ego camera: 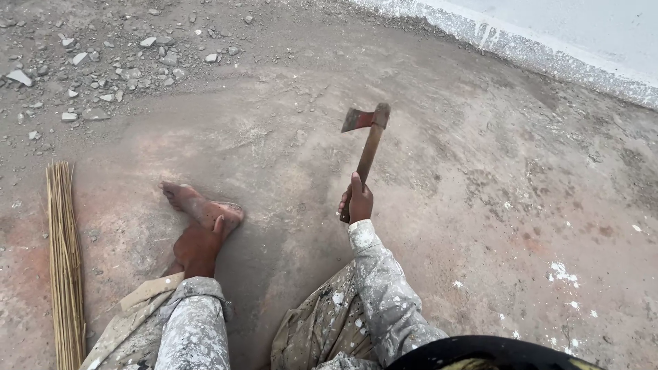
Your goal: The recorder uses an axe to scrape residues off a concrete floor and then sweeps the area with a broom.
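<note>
While right hand (357,199) raises hatchet (367,147) — broom (65,267), rubble (103,62) lie leftward.

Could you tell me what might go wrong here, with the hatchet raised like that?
The right hand holds the rusty wooden-handled hatchet raised, gripped low on the handle, so it may twist or slip. The bare foot and left hand rest on the dusty concrete floor nearby, unprotected from a stray swing or flying chips.
</note>
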